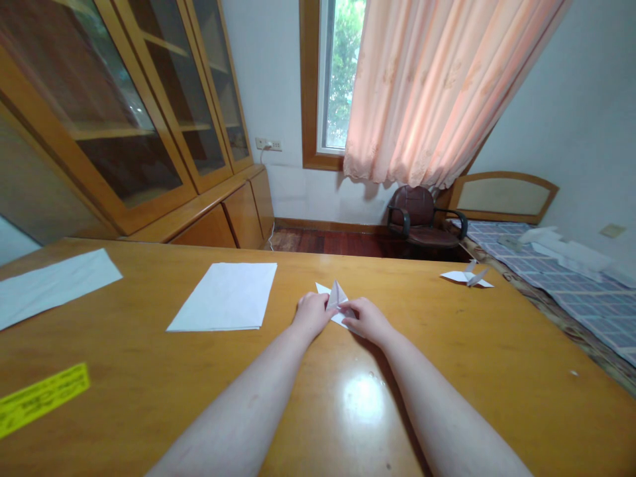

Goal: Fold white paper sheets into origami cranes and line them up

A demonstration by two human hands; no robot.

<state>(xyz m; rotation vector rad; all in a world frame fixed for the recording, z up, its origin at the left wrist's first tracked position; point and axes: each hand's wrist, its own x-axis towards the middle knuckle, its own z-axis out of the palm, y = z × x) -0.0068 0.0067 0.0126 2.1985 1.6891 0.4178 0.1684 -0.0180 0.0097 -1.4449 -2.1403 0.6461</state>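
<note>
A piece of white paper folded into a pointed shape (336,297) stands on the wooden table between my hands. My left hand (312,315) pinches its left side, and my right hand (370,322) presses on its right side. Part of the fold is hidden behind my fingers. To the right lies a folded white paper crane (466,275). A neat stack of white paper (223,298) rests left of my hands, and a wider white sheet (54,286) lies further left.
The honey-coloured table (397,371) has a glare spot near my arms, and a yellow printed strip (42,399) lies at its left. Beyond stand a glass-fronted wooden cabinet (149,112), a dark chair (422,222), and a bed with a checked cover (561,285) at right.
</note>
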